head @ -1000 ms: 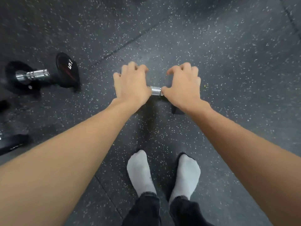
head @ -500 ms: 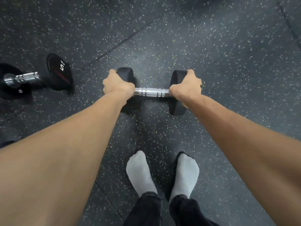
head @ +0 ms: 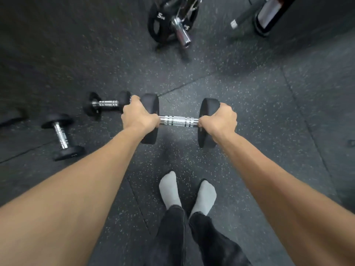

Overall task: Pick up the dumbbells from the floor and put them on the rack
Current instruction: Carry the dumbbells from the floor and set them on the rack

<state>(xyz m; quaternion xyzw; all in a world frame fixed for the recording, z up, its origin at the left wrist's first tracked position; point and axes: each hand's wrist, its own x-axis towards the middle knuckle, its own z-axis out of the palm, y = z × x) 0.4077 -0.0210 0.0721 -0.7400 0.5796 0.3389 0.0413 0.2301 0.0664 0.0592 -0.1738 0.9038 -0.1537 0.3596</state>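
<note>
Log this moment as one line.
both hands: left, right | gripping black chrome-handled dumbbell | two smaller dumbbells on floor

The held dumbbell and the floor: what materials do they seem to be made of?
Held dumbbell: the handle looks like bright chromed metal with knurled bands; the heads are matte black, probably rubber-coated. Floor: dark, dull tiles with pale flecks and visible seams, likely rubber gym matting.

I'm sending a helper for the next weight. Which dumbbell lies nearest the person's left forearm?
On the speckled floor, left of the held dumbbell, two small dumbbells lie. Take the nearer dumbbell: its chrome handle points away from the person, not sideways like the other.
</note>
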